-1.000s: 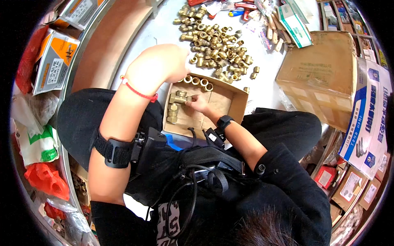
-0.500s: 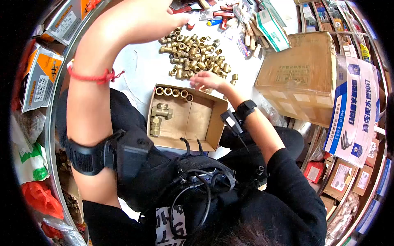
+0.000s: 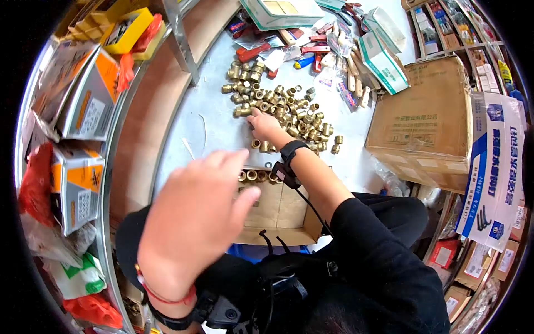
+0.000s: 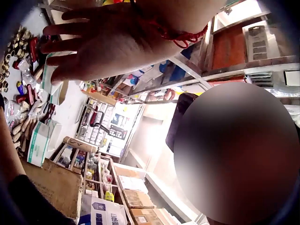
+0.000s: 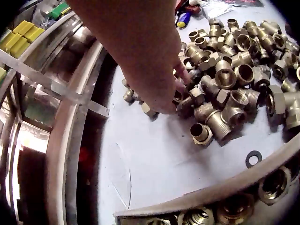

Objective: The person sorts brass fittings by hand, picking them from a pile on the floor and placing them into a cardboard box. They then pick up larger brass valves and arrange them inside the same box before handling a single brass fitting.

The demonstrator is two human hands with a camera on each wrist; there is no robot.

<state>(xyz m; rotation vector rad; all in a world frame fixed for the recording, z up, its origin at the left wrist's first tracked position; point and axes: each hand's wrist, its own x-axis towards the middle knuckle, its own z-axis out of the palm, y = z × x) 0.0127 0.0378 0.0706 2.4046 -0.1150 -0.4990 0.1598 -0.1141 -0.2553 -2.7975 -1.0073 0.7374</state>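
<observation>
My right hand (image 3: 265, 127) reaches down to the near left side of a pile of brass pipe fittings (image 3: 289, 106). In the right wrist view its fingers (image 5: 180, 77) are down among the fittings, partly hidden by the hand; whether they grip one I cannot tell. My left hand (image 3: 194, 217), blurred and raised, passes over the left part of an open cardboard box (image 3: 281, 209). The left wrist view shows that hand's fingers (image 4: 63, 44) straight and spread, holding nothing. Several brass fittings (image 3: 252, 175) line the box's far side; its left part is hidden behind the left hand.
A dark washer (image 5: 253, 159) lies between pile and box. Beyond the pile are red-handled tools (image 3: 253, 52), wooden handles (image 3: 353, 72) and green-white boxes (image 3: 384, 64). A large carton (image 3: 420, 117) stands on the right. Shelving with orange-grey boxes (image 3: 83, 189) borders the left.
My right hand has gone from a fitting inside the cardboard box to the pile. My left hand swung up and away, then came back down over the box. The head view has shifted.
</observation>
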